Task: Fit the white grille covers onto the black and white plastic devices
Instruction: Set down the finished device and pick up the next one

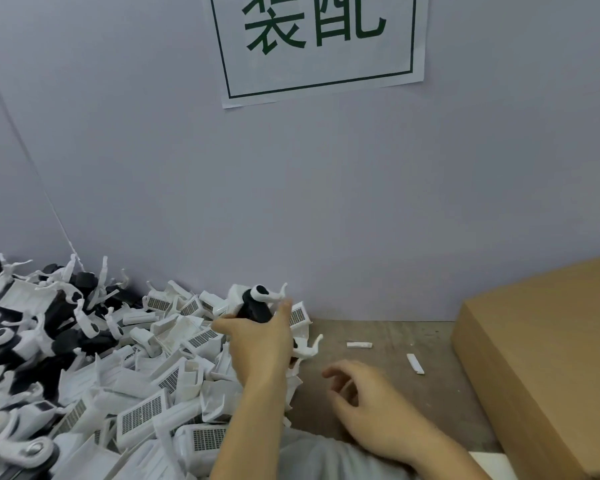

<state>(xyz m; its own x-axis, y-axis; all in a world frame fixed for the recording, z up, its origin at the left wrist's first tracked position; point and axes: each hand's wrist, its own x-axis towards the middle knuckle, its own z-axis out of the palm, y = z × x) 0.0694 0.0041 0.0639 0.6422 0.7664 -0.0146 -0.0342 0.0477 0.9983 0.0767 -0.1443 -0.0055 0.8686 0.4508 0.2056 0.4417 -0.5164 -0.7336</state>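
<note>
A device (257, 304), judged light, stiff and best taken by its black body, is gripped by the left hand (260, 344) above the far pile edge, while the right hand (368, 403) is held loosely curled and empty.

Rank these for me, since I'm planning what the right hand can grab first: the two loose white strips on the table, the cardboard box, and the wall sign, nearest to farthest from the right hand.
From the right hand, head view:
1. Angled white strip, just right and beyond.
2. Flat white strip, farther back; nearly tied with the first.
3. Cardboard box, far right.
4. Wall sign, high above.
</note>
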